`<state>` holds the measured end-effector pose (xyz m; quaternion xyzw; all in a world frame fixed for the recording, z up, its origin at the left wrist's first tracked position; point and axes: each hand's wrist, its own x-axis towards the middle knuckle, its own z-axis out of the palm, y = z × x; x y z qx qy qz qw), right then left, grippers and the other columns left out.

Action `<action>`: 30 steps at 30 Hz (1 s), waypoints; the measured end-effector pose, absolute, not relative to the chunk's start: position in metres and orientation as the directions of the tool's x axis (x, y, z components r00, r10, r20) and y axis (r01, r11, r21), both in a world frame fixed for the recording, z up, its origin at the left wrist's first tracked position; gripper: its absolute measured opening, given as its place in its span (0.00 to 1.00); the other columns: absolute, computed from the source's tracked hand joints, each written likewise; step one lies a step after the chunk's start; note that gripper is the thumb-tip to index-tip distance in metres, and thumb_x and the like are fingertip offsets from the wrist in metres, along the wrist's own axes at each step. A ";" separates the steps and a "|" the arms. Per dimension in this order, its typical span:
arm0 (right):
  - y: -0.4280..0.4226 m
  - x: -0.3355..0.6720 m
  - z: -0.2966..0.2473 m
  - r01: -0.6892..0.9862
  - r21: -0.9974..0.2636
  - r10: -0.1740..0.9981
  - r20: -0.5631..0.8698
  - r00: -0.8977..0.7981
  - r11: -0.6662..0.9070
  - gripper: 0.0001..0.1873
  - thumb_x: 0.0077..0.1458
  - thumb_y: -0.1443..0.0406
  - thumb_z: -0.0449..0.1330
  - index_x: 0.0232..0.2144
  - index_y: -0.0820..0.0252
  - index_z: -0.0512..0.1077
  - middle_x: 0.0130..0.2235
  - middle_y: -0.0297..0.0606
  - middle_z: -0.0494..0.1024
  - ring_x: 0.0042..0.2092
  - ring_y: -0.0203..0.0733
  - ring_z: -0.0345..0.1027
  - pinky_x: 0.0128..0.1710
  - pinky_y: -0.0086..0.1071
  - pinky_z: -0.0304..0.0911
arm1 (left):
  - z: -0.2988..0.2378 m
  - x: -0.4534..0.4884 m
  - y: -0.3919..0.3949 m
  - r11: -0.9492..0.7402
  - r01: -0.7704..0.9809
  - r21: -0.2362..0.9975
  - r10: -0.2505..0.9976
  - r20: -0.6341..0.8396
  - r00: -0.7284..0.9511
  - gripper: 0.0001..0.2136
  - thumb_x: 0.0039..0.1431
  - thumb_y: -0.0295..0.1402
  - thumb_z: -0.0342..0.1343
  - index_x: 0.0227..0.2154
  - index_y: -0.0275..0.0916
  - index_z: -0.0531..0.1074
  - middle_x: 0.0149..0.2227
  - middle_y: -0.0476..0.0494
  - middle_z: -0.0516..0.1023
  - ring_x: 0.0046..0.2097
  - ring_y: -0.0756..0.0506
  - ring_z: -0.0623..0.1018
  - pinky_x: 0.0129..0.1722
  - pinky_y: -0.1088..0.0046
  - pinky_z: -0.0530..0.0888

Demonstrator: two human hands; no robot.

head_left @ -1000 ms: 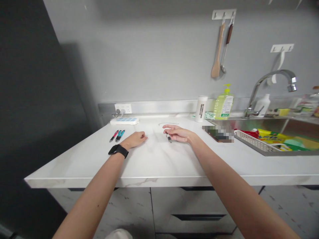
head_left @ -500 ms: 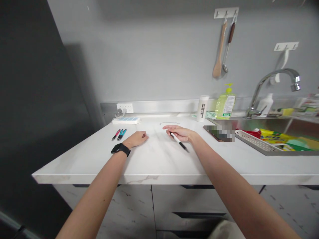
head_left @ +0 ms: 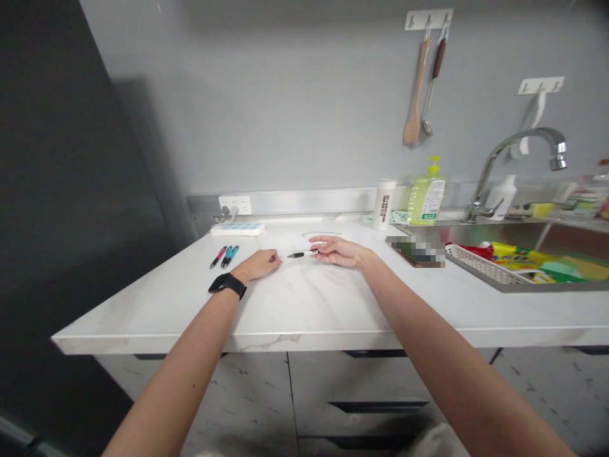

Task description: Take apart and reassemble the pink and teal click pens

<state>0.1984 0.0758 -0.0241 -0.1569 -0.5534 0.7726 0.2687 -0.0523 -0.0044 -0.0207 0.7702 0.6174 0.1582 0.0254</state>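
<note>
My right hand [head_left: 337, 251] is over the middle of the white counter, its fingers closed on a white pen [head_left: 297, 255] with a black grip. The pen's dark tip points left toward my other hand, and its rear part is hidden among the fingers. My left hand [head_left: 259, 263] rests on the counter with its fingers curled in and nothing visible in them; a black watch [head_left: 228, 285] is on that wrist. Left of it, a red pen [head_left: 218, 257] lies beside two blue pens [head_left: 230, 256], all side by side.
A power strip [head_left: 238, 230] sits at the back left. Along the wall to the right stand a white canister [head_left: 384, 204] and a yellow-green soap bottle [head_left: 427, 200]. A blurred-out flat object [head_left: 416, 252] lies near the sink [head_left: 514, 289] and its faucet [head_left: 495, 162].
The pen in my right hand has turned round: its black end pointed down to the right and now points left. My left hand has stayed in place. The view has shifted slightly.
</note>
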 end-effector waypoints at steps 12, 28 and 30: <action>0.073 0.199 -0.021 -0.204 -0.938 0.554 0.015 -0.832 -0.281 0.10 0.54 0.75 0.52 0.39 0.66 0.68 0.24 0.32 0.67 0.18 0.23 0.51 0.16 0.16 0.52 | -0.014 -0.047 -0.006 -0.242 0.947 0.209 0.963 0.169 0.209 0.09 0.54 0.39 0.45 0.24 0.39 0.63 0.27 0.46 0.71 0.30 0.48 0.69 0.31 0.73 0.63; 0.075 0.195 -0.027 -0.228 -0.947 0.666 0.019 -0.746 -0.228 0.12 0.50 0.78 0.57 0.38 0.67 0.68 0.34 0.40 0.72 0.33 0.30 0.70 0.35 0.23 0.69 | -0.016 -0.048 -0.006 -0.251 0.943 0.218 0.961 0.173 0.216 0.09 0.53 0.38 0.46 0.27 0.39 0.66 0.29 0.45 0.73 0.31 0.47 0.70 0.33 0.74 0.64; 0.077 0.195 -0.026 -0.240 -0.945 0.713 0.011 -0.701 -0.222 0.15 0.48 0.80 0.57 0.38 0.66 0.68 0.35 0.40 0.72 0.35 0.32 0.71 0.37 0.25 0.70 | -0.018 -0.049 -0.005 -0.256 0.943 0.214 0.959 0.182 0.219 0.09 0.53 0.37 0.46 0.27 0.39 0.66 0.29 0.45 0.73 0.31 0.47 0.70 0.33 0.74 0.64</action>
